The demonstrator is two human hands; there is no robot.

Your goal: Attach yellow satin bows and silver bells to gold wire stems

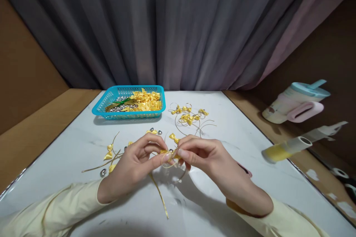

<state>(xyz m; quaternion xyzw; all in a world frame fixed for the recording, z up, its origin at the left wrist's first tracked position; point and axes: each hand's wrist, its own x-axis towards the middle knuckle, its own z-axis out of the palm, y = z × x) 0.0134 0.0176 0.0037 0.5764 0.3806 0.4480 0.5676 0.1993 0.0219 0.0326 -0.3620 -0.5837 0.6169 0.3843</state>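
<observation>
My left hand [141, 163] pinches one side of a small yellow bow [164, 152] above the middle of the white table. My right hand [204, 157] pinches the other side, its fingertips on a thin gold cord [178, 164] that loops below the bow. A silver bead [171, 150] shows between my fingertips. Another yellow bow [174, 138] lies just behind my hands. Left of my left hand lie a yellow bow [108, 152] with gold cords and a silver bead [103, 172]. Several corded bows [187, 119] lie farther back.
A blue basket [162, 105] of yellow bows and silver beads stands at the back left. At the right are a lidded cup [280, 105] and a clear container [282, 151] with yellow contents. Grey curtains [178, 29] hang behind the table.
</observation>
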